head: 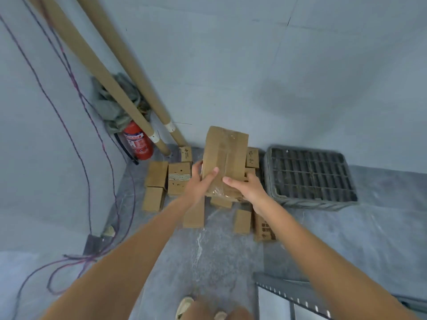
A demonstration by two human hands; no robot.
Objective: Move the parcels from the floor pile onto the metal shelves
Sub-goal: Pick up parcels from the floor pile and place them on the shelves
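A long brown cardboard parcel (225, 155) with clear tape is raised above the floor pile. My left hand (199, 183) grips its lower left side, thumb on top. My right hand (246, 189) holds its lower right end from the near side. Below lies the pile of several small cardboard parcels (157, 185) on the grey floor by the wall corner. A corner of the metal shelf (284, 294) shows at the bottom right.
A grey plastic crate (309, 176) stands upside down right of the pile. A red fire extinguisher (137, 140), two long cardboard tubes (111, 82) and a bundle of cloth fill the corner. Cables (92, 257) trail along the left wall and floor. My feet show at the bottom.
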